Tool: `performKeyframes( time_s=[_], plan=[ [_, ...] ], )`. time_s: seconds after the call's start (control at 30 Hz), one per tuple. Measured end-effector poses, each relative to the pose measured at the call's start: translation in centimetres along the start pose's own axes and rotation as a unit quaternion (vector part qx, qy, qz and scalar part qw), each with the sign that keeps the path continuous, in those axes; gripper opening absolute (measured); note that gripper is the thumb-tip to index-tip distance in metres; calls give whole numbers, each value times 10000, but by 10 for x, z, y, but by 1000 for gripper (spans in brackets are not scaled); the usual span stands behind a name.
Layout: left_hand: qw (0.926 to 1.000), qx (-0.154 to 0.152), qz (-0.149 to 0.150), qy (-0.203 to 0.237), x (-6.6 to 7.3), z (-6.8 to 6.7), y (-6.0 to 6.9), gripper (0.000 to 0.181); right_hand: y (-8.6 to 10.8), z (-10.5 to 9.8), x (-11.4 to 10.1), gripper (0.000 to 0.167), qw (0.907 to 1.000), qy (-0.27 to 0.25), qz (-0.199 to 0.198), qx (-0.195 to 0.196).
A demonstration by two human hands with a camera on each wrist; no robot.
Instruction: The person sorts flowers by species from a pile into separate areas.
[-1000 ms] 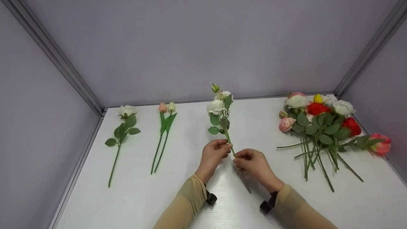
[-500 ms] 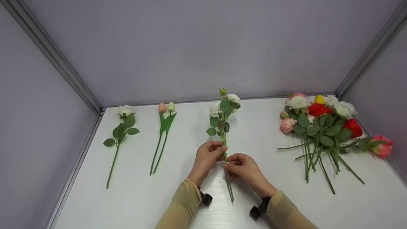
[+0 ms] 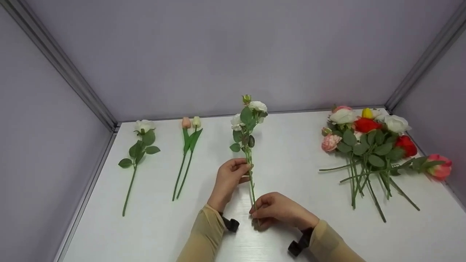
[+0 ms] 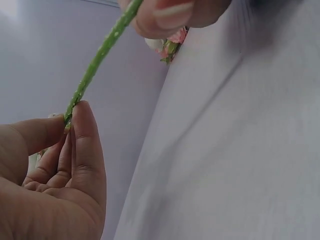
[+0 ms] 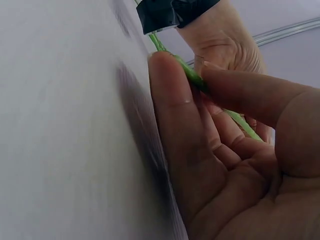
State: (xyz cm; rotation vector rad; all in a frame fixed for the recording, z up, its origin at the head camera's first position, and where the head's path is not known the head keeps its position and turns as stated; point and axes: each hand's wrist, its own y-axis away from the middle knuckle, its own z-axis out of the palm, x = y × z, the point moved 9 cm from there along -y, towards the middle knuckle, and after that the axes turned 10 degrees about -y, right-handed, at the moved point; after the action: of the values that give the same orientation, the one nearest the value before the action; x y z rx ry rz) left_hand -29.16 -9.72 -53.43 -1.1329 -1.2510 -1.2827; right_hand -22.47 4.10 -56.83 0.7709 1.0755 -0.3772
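A white rose spray [image 3: 258, 106] with green leaves and a bud at its tip is held up over the white table, its blooms toward the back wall. My left hand [image 3: 228, 178] pinches the stem [image 3: 252, 187] just below the leaves; the left wrist view shows thumb and fingertips closed on it. Lower down, near the stem's end, my right hand [image 3: 278, 210] pinches the same stem between thumb and index finger [image 5: 172, 85]. The other fingers of that hand are bent behind it. The stem's bottom tip is mostly hidden by the right hand.
To the left lie a single white rose [image 3: 144, 126] and two tulips, one peach [image 3: 186, 123], one pale [image 3: 197, 122]. A pile of mixed flowers [image 3: 367, 125] with crossing stems lies at the right. Grey walls [image 3: 240, 54] bound the table.
The spray went from leaning left to nearly upright and shifted slightly left. My right hand slid down the stem toward its end, while my left hand moved a little left, still gripping.
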Motion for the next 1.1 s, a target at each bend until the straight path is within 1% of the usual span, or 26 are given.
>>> performKeyframes(
  time_s=[0.13, 0.23, 0.43, 0.57, 0.67, 0.83, 0.97, 1.1],
  plan=[
    [9997, 10, -202, 112, -5, -2, 0, 32, 0, 4, -1, 20, 10000, 20, -30, -36],
    [9993, 14, -353, 125, -9, -2, 0, 35, 0, 5, -1, 20, 9999, 147, -58, -17],
    [9989, 15, -478, -7, -13, -2, 1, 37, 0, 5, 1, 19, 9996, 278, -50, 82],
    [9987, 39, -494, -86, -13, -2, 1, 37, 0, 5, 2, 20, 9996, 255, -62, 111],
    [9988, 55, -476, -110, -13, -2, 1, 36, -1, 2, 1, 21, 9994, 247, -134, 222],
    [9991, 81, -424, -60, -12, -2, 1, 35, -3, -4, -2, 18, 9982, 167, -300, 500],
    [9992, 83, -400, -13, -11, -2, 0, 35, -4, -5, -1, 15, 9977, 107, -378, 559],
    [9992, -6, -382, 90, -11, -1, 1, 36, -5, -7, 0, 19, 9972, 167, -378, 620]
  ],
)
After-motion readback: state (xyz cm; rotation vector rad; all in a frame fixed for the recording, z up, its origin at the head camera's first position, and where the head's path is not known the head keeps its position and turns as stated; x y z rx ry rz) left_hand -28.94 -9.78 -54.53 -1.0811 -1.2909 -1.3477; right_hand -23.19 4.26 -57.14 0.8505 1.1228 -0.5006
